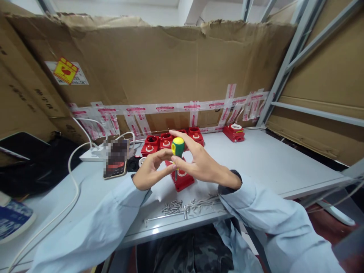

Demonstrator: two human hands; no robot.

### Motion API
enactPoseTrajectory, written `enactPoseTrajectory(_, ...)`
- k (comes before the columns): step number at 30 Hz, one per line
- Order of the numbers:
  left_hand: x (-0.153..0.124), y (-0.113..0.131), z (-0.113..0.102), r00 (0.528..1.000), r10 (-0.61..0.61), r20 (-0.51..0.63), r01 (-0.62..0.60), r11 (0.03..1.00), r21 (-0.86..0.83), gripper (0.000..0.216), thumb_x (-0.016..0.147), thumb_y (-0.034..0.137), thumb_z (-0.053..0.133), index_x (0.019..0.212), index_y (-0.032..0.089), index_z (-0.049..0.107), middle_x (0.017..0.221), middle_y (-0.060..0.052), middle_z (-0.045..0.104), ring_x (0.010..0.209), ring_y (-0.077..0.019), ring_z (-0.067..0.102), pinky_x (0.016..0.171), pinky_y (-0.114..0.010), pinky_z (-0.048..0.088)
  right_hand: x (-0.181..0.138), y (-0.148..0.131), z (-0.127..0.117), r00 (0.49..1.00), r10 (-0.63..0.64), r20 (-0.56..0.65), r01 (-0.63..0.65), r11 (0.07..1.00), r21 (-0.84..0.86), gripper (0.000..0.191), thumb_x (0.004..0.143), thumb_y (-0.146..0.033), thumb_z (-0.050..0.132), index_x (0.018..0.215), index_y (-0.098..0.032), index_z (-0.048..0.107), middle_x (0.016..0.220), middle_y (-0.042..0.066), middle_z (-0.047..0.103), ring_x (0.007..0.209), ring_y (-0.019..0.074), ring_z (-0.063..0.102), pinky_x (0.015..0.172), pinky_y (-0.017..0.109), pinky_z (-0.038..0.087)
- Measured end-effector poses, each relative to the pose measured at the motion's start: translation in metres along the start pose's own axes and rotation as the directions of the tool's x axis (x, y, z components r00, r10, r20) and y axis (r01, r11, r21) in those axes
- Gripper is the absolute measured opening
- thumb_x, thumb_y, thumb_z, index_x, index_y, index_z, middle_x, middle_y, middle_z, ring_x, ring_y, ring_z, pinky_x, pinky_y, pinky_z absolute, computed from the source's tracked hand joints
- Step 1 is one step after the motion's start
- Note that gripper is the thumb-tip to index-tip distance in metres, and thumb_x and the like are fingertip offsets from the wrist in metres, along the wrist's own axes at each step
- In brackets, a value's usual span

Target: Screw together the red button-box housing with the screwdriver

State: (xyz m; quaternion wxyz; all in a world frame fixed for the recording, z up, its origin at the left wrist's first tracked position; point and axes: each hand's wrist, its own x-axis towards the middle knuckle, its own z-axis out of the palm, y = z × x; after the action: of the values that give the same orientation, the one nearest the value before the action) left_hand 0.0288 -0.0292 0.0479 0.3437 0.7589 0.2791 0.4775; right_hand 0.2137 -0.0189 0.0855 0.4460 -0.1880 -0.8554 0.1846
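A screwdriver [178,147] with a green and yellow handle stands nearly upright, its metal shaft pointing down at a red housing [184,184] on the table. My right hand [197,157] has its thumb against the handle and its fingers curved behind it, the index finger stretched past the top. From the other side, my left hand [153,167] bends round the handle's lower part, fingertips and thumb meeting it. Both hands partly cover the red housing, which has a white ring on it. Whether the screwdriver's tip sits in a screw is too small to tell.
Behind my hands stand several red housings [150,145], and one more [234,132] is at the back right. Loose screws [172,207] and a metal T-handle tool [167,217] lie near the front edge. A phone [115,161], power strip [92,154] and white cable [74,178] are left.
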Motion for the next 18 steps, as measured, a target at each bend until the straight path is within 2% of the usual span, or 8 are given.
enactPoseTrajectory(2, 0.0, -0.004, 0.002, 0.996, 0.012, -0.087, -0.011, 1.0, 0.018, 0.037, 0.071, 0.033, 0.08, 0.099, 0.017, 0.062, 0.09, -0.005, 0.066, 0.085, -0.0193, 0.062, 0.08, -0.03, 0.05, -0.002, 0.001, 0.003, 1.0, -0.008, -0.025, 0.009, 1.0, 0.022, 0.05, 0.084, -0.026, 0.06, 0.131, -0.018, 0.043, 0.126, 0.011, 0.056, 0.115, 0.0202, 0.053, 0.1, 0.04, 0.044)
enactPoseTrajectory(4, -0.001, -0.008, 0.004, 0.991, 0.009, -0.136, -0.004, 0.999, 0.038, 0.043, 0.066, 0.032, 0.083, 0.1, 0.017, 0.062, 0.091, -0.004, 0.066, 0.086, -0.02, 0.062, 0.081, -0.031, 0.051, -0.003, 0.001, 0.005, 0.999, -0.012, -0.039, 0.013, 0.999, 0.039, 0.041, 0.081, -0.028, 0.064, 0.118, -0.017, 0.052, 0.109, 0.009, 0.061, 0.097, 0.0178, 0.058, 0.088, 0.036, 0.049)
enactPoseTrajectory(7, -0.004, -0.008, 0.003, 0.997, 0.004, -0.072, -0.002, 1.0, 0.031, 0.036, 0.07, 0.034, 0.08, 0.099, 0.017, 0.065, 0.101, -0.007, 0.068, 0.096, -0.0236, 0.062, 0.091, -0.036, 0.048, -0.003, 0.002, 0.008, 0.999, -0.001, -0.049, 0.005, 0.998, 0.065, 0.026, 0.078, -0.023, 0.065, 0.102, -0.015, 0.057, 0.09, 0.004, 0.061, 0.08, 0.0147, 0.057, 0.077, 0.033, 0.05)
enactPoseTrajectory(11, -0.007, -0.004, -0.004, 0.995, -0.054, 0.079, 0.054, 0.999, 0.005, 0.031, 0.081, 0.037, 0.07, 0.104, 0.016, 0.068, 0.105, -0.01, 0.07, 0.103, -0.0274, 0.062, 0.096, -0.04, 0.045, -0.003, 0.002, 0.009, 0.996, 0.046, -0.072, -0.04, 0.996, 0.08, 0.026, 0.075, -0.017, 0.061, 0.101, -0.016, 0.059, 0.093, 0.005, 0.064, 0.086, 0.0165, 0.059, 0.081, 0.036, 0.05)
enactPoseTrajectory(13, -0.006, -0.005, -0.005, 0.997, -0.063, 0.046, 0.061, 0.998, 0.03, 0.031, 0.079, 0.037, 0.072, 0.101, 0.016, 0.069, 0.101, -0.009, 0.071, 0.099, -0.0267, 0.063, 0.094, -0.039, 0.046, -0.003, 0.003, 0.01, 0.995, 0.045, -0.086, -0.038, 0.996, 0.082, 0.03, 0.075, -0.019, 0.061, 0.105, -0.016, 0.058, 0.097, 0.006, 0.065, 0.089, 0.0175, 0.06, 0.083, 0.037, 0.05)
enactPoseTrajectory(15, -0.005, -0.007, -0.002, 0.998, -0.037, -0.04, 0.04, 0.997, 0.067, 0.032, 0.074, 0.037, 0.077, 0.097, 0.016, 0.068, 0.098, -0.008, 0.071, 0.095, -0.0249, 0.063, 0.09, -0.036, 0.047, -0.004, 0.004, 0.012, 0.994, 0.036, -0.107, -0.026, 0.995, 0.093, 0.036, 0.076, -0.024, 0.065, 0.11, -0.016, 0.057, 0.101, 0.007, 0.066, 0.092, 0.0181, 0.061, 0.085, 0.037, 0.05)
enactPoseTrajectory(18, -0.005, -0.01, 0.001, 0.992, -0.01, -0.125, 0.023, 0.994, 0.107, 0.037, 0.068, 0.035, 0.082, 0.096, 0.017, 0.066, 0.096, -0.006, 0.069, 0.09, -0.0222, 0.061, 0.086, -0.032, 0.048, -0.004, 0.004, 0.013, 0.991, 0.047, -0.125, -0.035, 0.995, 0.093, 0.039, 0.075, -0.031, 0.069, 0.109, -0.017, 0.057, 0.1, 0.006, 0.067, 0.091, 0.018, 0.062, 0.084, 0.036, 0.05)
